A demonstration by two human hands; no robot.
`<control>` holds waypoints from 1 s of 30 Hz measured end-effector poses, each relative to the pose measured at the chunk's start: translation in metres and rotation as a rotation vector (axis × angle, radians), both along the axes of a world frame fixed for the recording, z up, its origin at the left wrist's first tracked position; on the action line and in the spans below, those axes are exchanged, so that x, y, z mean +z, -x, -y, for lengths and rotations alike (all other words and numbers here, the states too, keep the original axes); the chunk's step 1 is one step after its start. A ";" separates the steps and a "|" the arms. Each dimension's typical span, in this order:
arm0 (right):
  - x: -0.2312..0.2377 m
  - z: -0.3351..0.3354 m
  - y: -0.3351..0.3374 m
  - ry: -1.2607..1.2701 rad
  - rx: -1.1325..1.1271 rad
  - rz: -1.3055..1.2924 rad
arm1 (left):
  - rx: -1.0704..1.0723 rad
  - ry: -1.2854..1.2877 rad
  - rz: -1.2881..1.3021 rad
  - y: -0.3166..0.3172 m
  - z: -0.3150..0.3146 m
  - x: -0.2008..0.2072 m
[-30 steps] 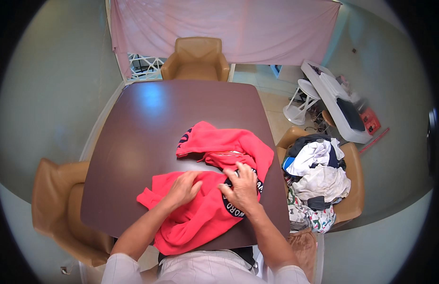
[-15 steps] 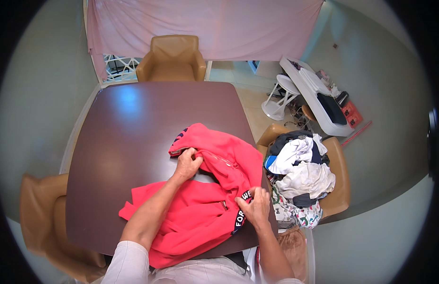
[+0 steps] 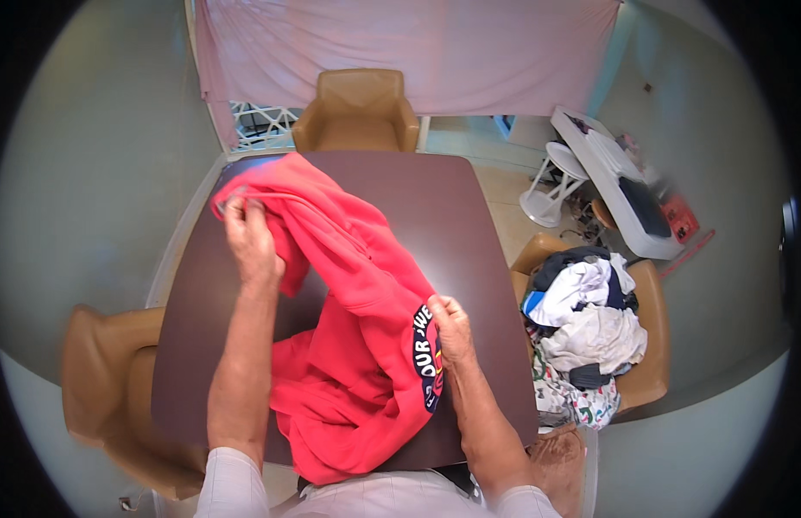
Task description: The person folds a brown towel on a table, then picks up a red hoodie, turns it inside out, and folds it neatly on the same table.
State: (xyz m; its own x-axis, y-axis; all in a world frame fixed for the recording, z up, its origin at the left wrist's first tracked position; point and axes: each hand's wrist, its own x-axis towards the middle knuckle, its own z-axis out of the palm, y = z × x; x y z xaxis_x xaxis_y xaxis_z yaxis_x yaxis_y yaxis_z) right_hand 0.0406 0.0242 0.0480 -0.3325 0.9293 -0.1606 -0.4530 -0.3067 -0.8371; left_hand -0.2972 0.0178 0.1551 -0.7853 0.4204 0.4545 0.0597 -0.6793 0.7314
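Observation:
A red sweatshirt point(image 3: 353, 281) is stretched between my hands, partly lifted off the dark brown table point(image 3: 435, 207). My left hand point(image 3: 252, 240) is closed on one end of it, raised over the table's far left part. The other grip is my right hand point(image 3: 453, 330), pinching the edge beside a dark round print with white lettering. Below my hands the rest of the cloth hangs in loose folds and reaches the table's near edge, close to my body. Which part of the garment my left fingers hold is hard to make out.
On a tan armchair point(image 3: 651, 302) at the right lies a heap of clothes point(image 3: 590, 332), white, dark and patterned. Two more tan armchairs stand at the far side point(image 3: 357, 112) and left point(image 3: 107, 388). Beyond are a white stool point(image 3: 551, 181) and a white desk point(image 3: 620, 181).
My left hand has moved up and to the left, lifting and extending the sweatshirt's end. My right hand has risen slightly with the printed edge. The view has shifted a little leftward.

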 end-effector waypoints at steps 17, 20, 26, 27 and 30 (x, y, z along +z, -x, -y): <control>-0.038 -0.030 -0.021 -0.579 -0.484 1.014 | 0.319 0.646 -1.068 0.007 -0.013 -0.117; -0.025 0.012 -0.006 -0.748 -0.385 1.059 | 0.198 0.759 -1.117 -0.013 0.023 -0.158; -0.022 0.072 0.020 -0.954 -0.146 1.265 | -0.100 1.195 -1.081 -0.044 0.069 -0.174; -0.032 0.069 0.017 -0.942 -0.120 1.295 | -0.137 1.188 -1.049 -0.045 0.075 -0.172; -0.057 0.042 -0.004 -0.907 -0.133 1.231 | -0.162 1.053 -0.892 -0.051 0.097 -0.168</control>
State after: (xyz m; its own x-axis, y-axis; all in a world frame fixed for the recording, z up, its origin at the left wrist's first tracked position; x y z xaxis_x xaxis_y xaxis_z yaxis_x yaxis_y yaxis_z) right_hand 0.0442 -0.0176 -0.0089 -0.3319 0.8744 0.3540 0.6570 0.4835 -0.5784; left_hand -0.2459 -0.0791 -0.0124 -0.3108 0.9319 0.1872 0.7467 0.1175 0.6548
